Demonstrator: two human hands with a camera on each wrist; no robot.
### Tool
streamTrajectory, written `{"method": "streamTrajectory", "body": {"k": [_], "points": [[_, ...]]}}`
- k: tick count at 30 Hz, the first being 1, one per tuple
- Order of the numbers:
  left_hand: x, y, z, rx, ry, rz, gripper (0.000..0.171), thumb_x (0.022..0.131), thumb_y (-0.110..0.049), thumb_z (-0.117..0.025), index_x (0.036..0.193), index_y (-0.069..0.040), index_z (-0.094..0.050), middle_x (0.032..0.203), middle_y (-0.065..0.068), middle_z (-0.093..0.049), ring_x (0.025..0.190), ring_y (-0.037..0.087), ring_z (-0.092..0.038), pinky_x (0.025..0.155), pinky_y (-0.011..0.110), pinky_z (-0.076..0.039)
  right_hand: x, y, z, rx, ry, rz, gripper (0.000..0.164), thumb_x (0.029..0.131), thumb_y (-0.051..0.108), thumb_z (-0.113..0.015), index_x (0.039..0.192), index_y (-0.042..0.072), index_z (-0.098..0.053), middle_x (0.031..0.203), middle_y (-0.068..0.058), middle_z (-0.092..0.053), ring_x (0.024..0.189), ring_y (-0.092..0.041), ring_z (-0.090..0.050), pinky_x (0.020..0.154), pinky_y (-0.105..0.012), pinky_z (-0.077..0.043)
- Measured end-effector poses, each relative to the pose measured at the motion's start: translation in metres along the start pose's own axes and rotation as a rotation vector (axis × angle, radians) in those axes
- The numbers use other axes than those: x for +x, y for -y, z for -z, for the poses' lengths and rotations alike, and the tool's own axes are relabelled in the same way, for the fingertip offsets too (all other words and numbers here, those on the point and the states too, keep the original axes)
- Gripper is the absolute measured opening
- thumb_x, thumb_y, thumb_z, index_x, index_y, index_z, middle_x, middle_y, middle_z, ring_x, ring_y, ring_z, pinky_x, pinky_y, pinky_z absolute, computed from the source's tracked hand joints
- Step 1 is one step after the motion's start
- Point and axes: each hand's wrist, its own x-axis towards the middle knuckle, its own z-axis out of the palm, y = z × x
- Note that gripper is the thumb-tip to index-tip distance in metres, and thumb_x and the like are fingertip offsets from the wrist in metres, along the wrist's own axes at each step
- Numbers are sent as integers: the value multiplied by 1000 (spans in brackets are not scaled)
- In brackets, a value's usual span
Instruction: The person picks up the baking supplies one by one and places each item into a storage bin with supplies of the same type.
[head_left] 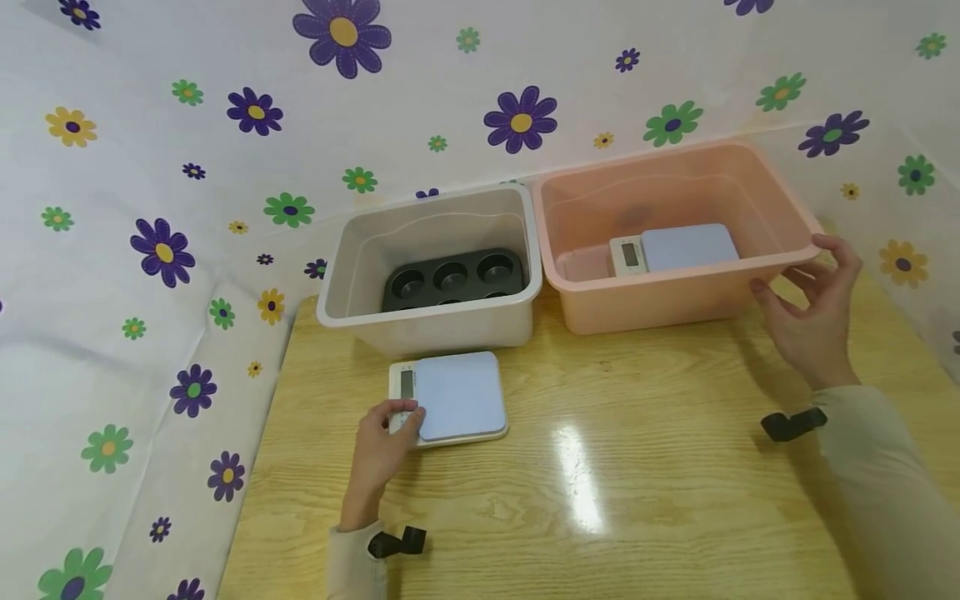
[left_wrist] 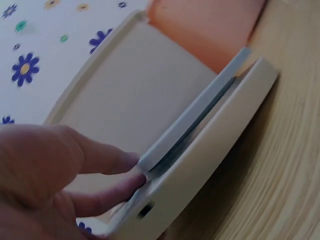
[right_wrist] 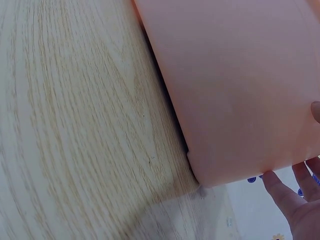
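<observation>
My left hand (head_left: 382,442) is at the near-left corner of a kitchen scale (head_left: 461,396) with a pale blue platform. In the left wrist view, its thumb and a finger (left_wrist: 107,197) pinch close together at the platform's corner, beside the control panel; its other fingers are mostly hidden. My right hand (head_left: 817,312) grips the near-right corner of a pink bin (head_left: 652,304), one finger over the rim and the thumb against the wall. A second kitchen scale (head_left: 690,247) lies inside that bin. The right wrist view shows the pink wall (right_wrist: 235,95) with fingertips at its edge.
A beige bin (head_left: 450,331) stands left of the pink one, close against it, holding a dark muffin tin (head_left: 429,273). Both bins sit at the back of the wooden table (head_left: 637,467). A flower-patterned sheet (head_left: 420,92) hangs behind and at the sides.
</observation>
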Motion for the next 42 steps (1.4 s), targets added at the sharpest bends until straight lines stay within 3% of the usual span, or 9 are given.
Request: {"method": "streamTrajectory", "body": {"k": [3, 5, 7, 10, 15, 20, 27, 34, 42], "points": [[0, 9, 12, -148, 116, 4, 31, 110, -8, -62, 140, -5, -71, 149, 21, -60, 91, 15, -57, 77, 27, -46, 0, 1, 0, 10, 4, 3, 82, 94, -6, -75, 158, 26, -37, 144, -1, -52, 128, -13, -62, 84, -7, -57], [0, 15, 18, -241, 186, 13, 37, 111, -4, -58, 148, -4, -66, 154, 19, -55, 72, 12, -47, 64, 24, -43, 0, 1, 0, 40, 6, 3, 81, 93, -6, -76, 158, 26, -38, 144, -2, -52, 127, -14, -62, 84, -7, -58], [0, 19, 22, -305, 239, 2, 42, 112, -3, -56, 153, -2, -60, 164, 15, -46, 69, 8, -47, 64, 23, -46, 0, 2, 0, 64, 4, 2, 81, 93, -7, -76, 157, 25, -39, 144, -3, -52, 127, -14, -63, 83, -8, -58], [1, 24, 25, -364, 279, 5, 46, 112, -4, -56, 157, -2, -56, 160, 14, -42, 66, 7, -42, 63, 23, -49, 0, 2, 0, 35, 6, 11, 81, 93, -7, -75, 158, 25, -38, 145, -3, -51, 127, -13, -63, 83, -7, -58], [3, 28, 26, -452, 311, 36, 52, 111, -4, -58, 162, 0, -49, 161, 12, -36, 68, 6, -43, 64, 21, -52, 0, 3, -1, 43, 9, 5, 81, 93, -7, -75, 158, 25, -38, 145, -2, -50, 126, -13, -63, 82, -8, -58], [3, 24, 28, -537, 363, -11, 58, 112, -6, -58, 166, 3, -39, 174, 7, -26, 79, 3, -56, 68, 17, -56, 1, 4, -1, 83, 8, 2, 81, 93, -7, -75, 157, 25, -38, 144, -4, -51, 127, -15, -62, 82, -8, -58], [-1, 14, 35, -568, 386, -85, 54, 112, -6, -58, 165, -3, -45, 154, -5, -50, 104, 5, -69, 72, 17, -59, -2, 4, -1, 32, 10, -15, 81, 94, -6, -75, 158, 26, -37, 144, -1, -51, 127, -12, -62, 81, -7, -57], [-7, -6, 38, -564, 380, -103, 57, 112, -5, -58, 166, 3, -40, 154, -3, -48, 113, 8, -70, 80, 21, -65, -2, 3, 0, 74, 11, -8, 81, 94, -8, -75, 158, 26, -38, 142, -2, -53, 127, -13, -62, 82, -8, -58], [-14, -26, 46, -576, 405, -178, 53, 111, 0, -56, 164, -2, -47, 154, -2, -51, 121, 11, -71, 88, 27, -67, -2, 2, 0, 53, 21, 19, 80, 94, -7, -74, 157, 25, -37, 142, -3, -53, 126, -13, -63, 81, -8, -59]]}}
